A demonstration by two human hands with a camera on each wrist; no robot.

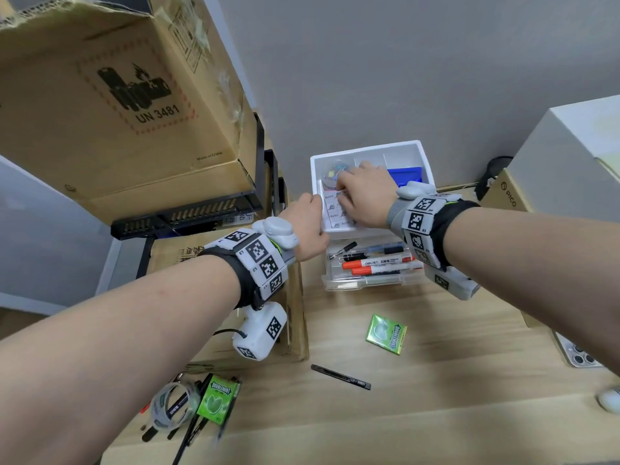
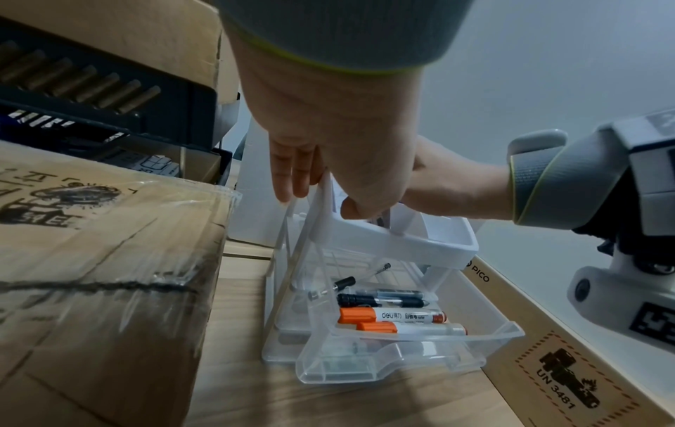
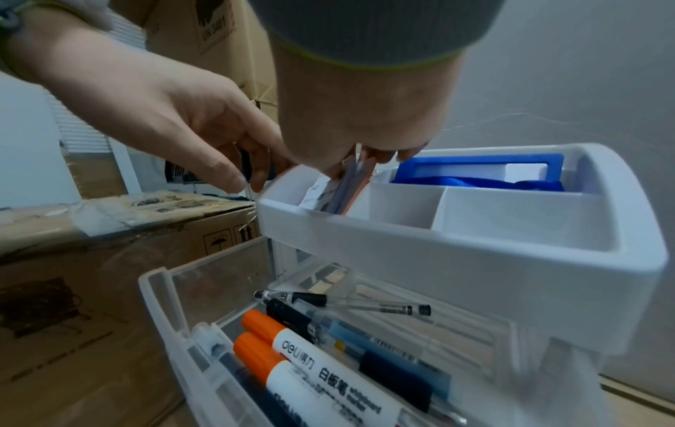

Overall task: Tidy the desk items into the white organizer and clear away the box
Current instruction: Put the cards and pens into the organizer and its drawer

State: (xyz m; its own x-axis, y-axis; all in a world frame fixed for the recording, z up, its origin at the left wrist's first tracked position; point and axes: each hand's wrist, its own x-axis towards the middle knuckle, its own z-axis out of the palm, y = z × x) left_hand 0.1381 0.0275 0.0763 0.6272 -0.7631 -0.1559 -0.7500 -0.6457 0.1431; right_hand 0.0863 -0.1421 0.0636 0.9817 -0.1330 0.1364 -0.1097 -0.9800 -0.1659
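**Sticky notes (image 1: 332,209) being seated in the white organizer (image 1: 426,166)**

The notes are gripped by the right hand (image 1: 364,196), part-way down in the tray compartment beneath its fingers. The organizer's wall seems pinched by the left hand (image 1: 308,224), under its thumb. Next, the notes must be pushed home and released; a gum pack (image 1: 386,334) is left behind both wrists.

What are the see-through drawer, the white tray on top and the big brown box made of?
Drawer: looks like clear, glossy plastic; the pens show through its walls.
Tray: probably white plastic, smooth, with rounded moulded corners.
Box: brown cardboard, dull; its torn top edge shows the wavy layer.
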